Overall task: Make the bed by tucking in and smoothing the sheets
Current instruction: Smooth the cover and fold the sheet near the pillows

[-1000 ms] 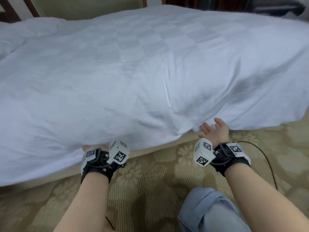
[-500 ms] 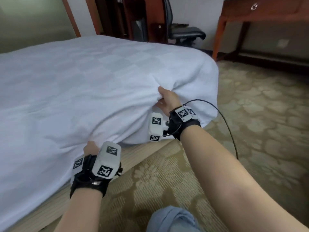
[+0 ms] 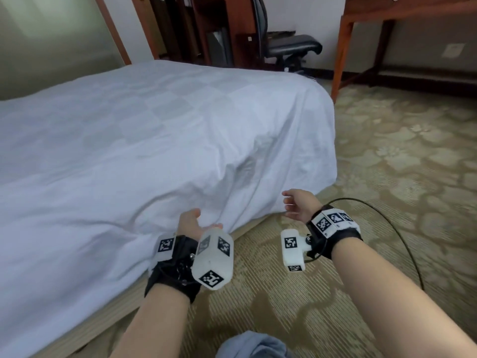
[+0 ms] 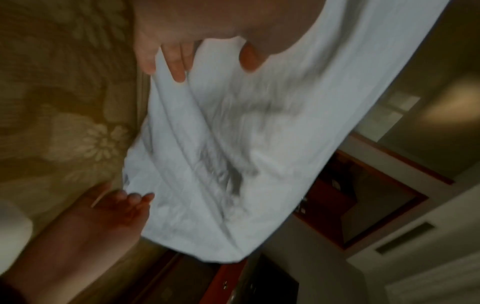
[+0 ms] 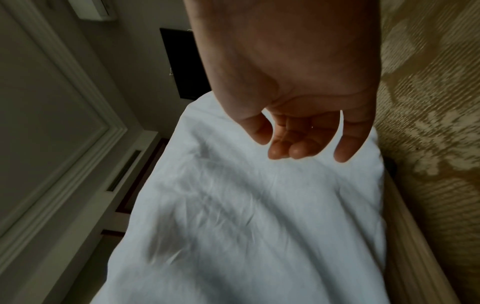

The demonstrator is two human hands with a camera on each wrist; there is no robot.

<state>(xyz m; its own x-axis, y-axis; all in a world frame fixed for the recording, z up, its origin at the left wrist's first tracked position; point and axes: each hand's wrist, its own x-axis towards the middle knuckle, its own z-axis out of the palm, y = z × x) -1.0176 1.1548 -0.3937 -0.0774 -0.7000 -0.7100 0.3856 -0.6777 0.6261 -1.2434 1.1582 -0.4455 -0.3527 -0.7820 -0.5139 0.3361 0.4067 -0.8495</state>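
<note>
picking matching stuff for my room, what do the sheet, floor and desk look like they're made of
Sheet: white woven cloth, probably cotton, faint checker weave, soft creases. Floor: beige carpet, ribbed pile with a floral pattern. Desk: reddish-brown wood, smooth, slightly glossy, possibly veneer.

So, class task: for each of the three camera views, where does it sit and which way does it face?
Head: worn on the head, looking down at the white sheet; both forearms, left hand, right hand show.
Left wrist: looks along the left hand's fingers at the sheet's hanging corner; the right hand shows too.
Right wrist: looks past loosely curled fingers at the sheet.
All share the sheet.
</note>
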